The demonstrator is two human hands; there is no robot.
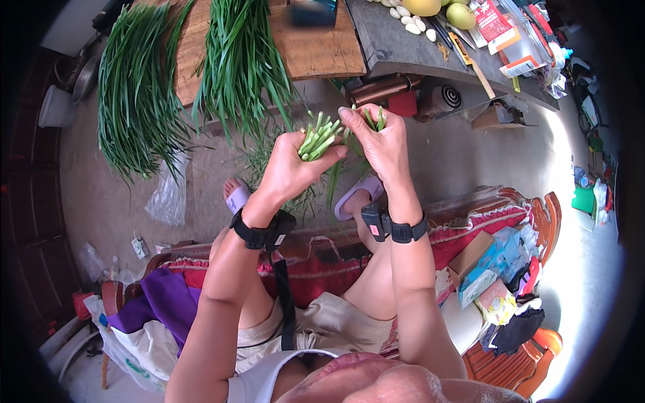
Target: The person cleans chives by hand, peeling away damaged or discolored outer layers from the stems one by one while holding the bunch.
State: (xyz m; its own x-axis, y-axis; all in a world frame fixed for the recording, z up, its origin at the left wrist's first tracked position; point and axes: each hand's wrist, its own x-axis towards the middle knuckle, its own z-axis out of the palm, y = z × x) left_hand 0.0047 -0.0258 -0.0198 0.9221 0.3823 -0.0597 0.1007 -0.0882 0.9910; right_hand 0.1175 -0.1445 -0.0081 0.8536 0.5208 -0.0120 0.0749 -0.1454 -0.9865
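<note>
My left hand (285, 168) is closed round a bundle of garlic chives (318, 141), with the pale cut-looking stalk ends pointing up. Close beside it, my right hand (386, 148) pinches a few chive stalks (377, 119) between thumb and fingers. Long green leaves hang down between the two hands toward the floor. Beyond my left hand, a large heap of chives (238, 64) lies on a wooden board (322, 50), its leaves drooping over the near edge. A second heap (138, 87) hangs over the board's left side.
A grey table (403, 50) at the right holds white bulbs or eggs, yellow-green fruit (461, 16), a knife-like tool and packets. Loose chive bits (269, 158) and a plastic bag (168, 195) lie on the floor. Clothes and boxes (494, 282) crowd the red-covered bench beside me.
</note>
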